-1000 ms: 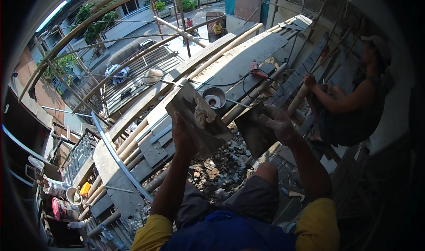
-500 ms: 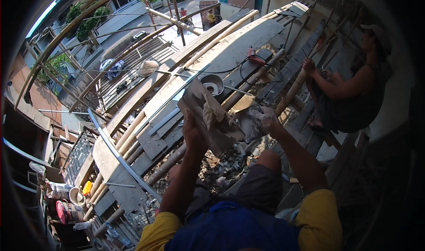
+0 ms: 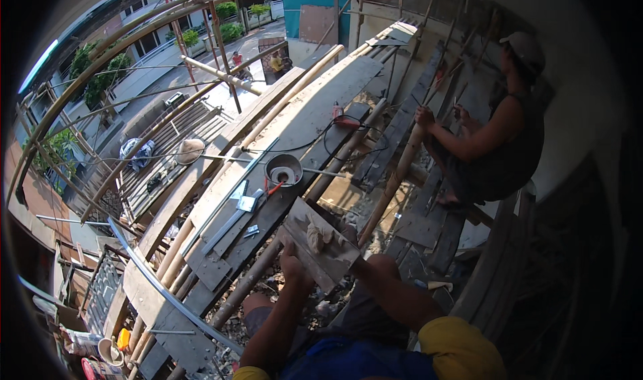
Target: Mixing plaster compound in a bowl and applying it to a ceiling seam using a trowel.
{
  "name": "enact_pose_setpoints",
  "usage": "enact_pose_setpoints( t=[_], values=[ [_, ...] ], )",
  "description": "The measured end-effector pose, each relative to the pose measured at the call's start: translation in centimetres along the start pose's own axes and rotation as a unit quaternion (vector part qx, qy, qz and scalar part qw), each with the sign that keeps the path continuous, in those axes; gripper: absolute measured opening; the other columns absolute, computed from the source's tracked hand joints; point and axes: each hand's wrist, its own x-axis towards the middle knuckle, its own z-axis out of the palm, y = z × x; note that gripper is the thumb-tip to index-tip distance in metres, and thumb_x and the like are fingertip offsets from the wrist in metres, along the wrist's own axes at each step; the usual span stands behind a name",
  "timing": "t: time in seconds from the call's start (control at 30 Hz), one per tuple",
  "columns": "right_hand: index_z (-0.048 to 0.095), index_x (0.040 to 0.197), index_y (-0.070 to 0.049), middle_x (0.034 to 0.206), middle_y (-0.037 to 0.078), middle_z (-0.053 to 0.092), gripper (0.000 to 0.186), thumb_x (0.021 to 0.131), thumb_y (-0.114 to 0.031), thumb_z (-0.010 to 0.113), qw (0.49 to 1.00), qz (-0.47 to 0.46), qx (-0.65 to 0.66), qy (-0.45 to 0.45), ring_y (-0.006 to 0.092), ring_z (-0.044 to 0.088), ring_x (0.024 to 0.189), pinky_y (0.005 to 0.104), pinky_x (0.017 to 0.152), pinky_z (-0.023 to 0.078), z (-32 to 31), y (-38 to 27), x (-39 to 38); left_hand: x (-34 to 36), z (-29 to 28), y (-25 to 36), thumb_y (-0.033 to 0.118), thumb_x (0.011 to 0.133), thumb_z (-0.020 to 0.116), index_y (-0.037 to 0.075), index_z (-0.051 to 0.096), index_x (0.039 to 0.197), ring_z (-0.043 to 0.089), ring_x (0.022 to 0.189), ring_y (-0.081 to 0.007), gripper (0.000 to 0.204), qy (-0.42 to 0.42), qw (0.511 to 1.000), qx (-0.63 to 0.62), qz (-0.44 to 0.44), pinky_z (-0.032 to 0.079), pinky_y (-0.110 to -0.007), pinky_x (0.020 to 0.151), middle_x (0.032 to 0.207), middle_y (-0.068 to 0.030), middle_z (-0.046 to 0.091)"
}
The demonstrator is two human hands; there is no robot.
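Observation:
My left hand [image 3: 291, 263] is closed on the left edge of a flat wooden board [image 3: 318, 269] above my knees. A lump of beige paste [image 3: 319, 237] sits on the board's face. My right hand [image 3: 349, 233] is at the board's right side, mostly hidden behind it. Its fingers do not show, so I cannot tell what it holds. Beyond the board, a round metal bowl [image 3: 284, 170] with pale residue stands on the planks, and a red-handled tool [image 3: 274, 188] lies against its rim.
A person [image 3: 499, 129] sits at the right on the scaffold. Bamboo poles [image 3: 395, 179] and planks [image 3: 335, 102] run across, with gaps over rubble. A red power tool [image 3: 345, 117] with a black cord lies farther off. Long metal strips [image 3: 167, 286] and buckets [image 3: 109, 352] are at left.
The view has swung, shifting the scaffold left. My right hand, which held a flat grey tool beside the board, is now mostly behind the board. My left hand still grips the board.

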Motion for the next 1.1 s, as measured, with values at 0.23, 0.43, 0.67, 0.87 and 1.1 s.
enact_pose_setpoints(
  t=[0.23, 0.43, 0.67, 0.87, 1.1],
  values=[
    [0.059, 0.112, -0.001, 0.104, 0.006, 0.063, 0.033, 0.082, -0.015, 0.067, 0.915, 0.018, -0.394, 0.087, 0.0135, 0.058, 0.095, 0.0305, 0.082, 0.047, -4.4, 4.7, -6.2, -0.8, 0.8, 2.1, 0.043, 0.099, 0.028, 0.004, 0.026, 0.143, 0.037, 0.129, -0.0375, 0.058, -0.099, 0.988, -0.107, 0.052, 0.026, -0.053, 0.110, 0.142, -0.0190, 0.035],
    [0.056, 0.119, -0.002, 0.114, 0.007, 0.061, 0.039, 0.084, -0.015, 0.067, 0.880, 0.011, -0.471, 0.065, 0.0140, 0.057, 0.103, 0.0297, 0.088, 0.044, 3.0, 0.4, -5.3, -3.3, 4.4, 2.1, 0.049, 0.098, 0.035, 0.004, 0.030, 0.141, 0.042, 0.124, -0.0307, 0.063, -0.013, 0.998, 0.042, 0.037, 0.032, -0.048, 0.105, 0.139, -0.0138, 0.041],
    [0.052, 0.117, -0.007, 0.106, 0.006, 0.061, 0.030, 0.091, -0.021, 0.058, 0.950, -0.165, -0.060, 0.259, 0.0188, 0.059, 0.096, 0.0357, 0.080, 0.049, 8.2, -6.2, -0.6, -0.2, 3.1, 1.1, 0.054, 0.094, 0.040, 0.005, 0.036, 0.138, 0.045, 0.124, -0.0255, 0.066, -0.108, 0.988, 0.103, 0.024, 0.034, -0.044, 0.103, 0.136, -0.0113, 0.047],
    [0.049, 0.121, -0.012, 0.117, 0.006, 0.058, 0.033, 0.091, -0.019, 0.059, 0.965, -0.247, 0.046, 0.072, 0.0205, 0.058, 0.103, 0.0391, 0.085, 0.048, 12.2, -21.3, 3.9, -1.5, 0.7, 8.4, 0.007, 0.087, 0.064, 0.003, 0.052, 0.104, 0.051, 0.077, -0.0090, 0.021, -0.047, 0.920, 0.288, 0.262, 0.042, -0.022, 0.063, 0.087, -0.0016, 0.054],
    [0.048, 0.123, -0.008, 0.119, 0.009, 0.056, 0.035, 0.091, -0.018, 0.057, 0.941, -0.308, 0.113, 0.080, 0.0236, 0.056, 0.111, 0.0438, 0.096, 0.047, 17.1, -32.6, 10.3, -8.7, 5.8, 29.2, 0.005, 0.085, 0.061, 0.000, 0.042, 0.129, 0.054, 0.106, -0.0230, 0.047, 0.063, 0.615, 0.362, 0.698, 0.044, -0.034, 0.091, 0.115, -0.0158, 0.056]
  ],
)
